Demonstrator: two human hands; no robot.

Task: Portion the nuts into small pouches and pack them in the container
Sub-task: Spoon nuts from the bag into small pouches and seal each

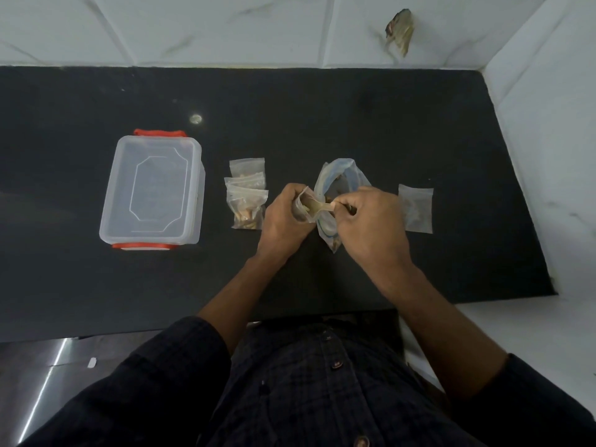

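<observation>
Both our hands meet above the counter (96, 285) — left hand (283, 217) curls around a pouch (304, 206), right hand (371, 221) pinches its rim. Thin, slippery plastic, probably light — best gripped at the rim.

A big black surface (96, 279) fills the middle of the room view. It is dark and flat, with a small round spot of light (195, 119) shining on it near its far edge. Behind the surface stands a white wall (225, 27) made of large tiles with thin grey marble lines. A brown and grey mark (400, 30) sits on that wall, above the surface's far right corner. Another white wall (548, 124) runs along the right side of the surface. Below the near edge of the surface, on the left, is a grey shiny floor (38, 382) with bright streaks of light.
</observation>
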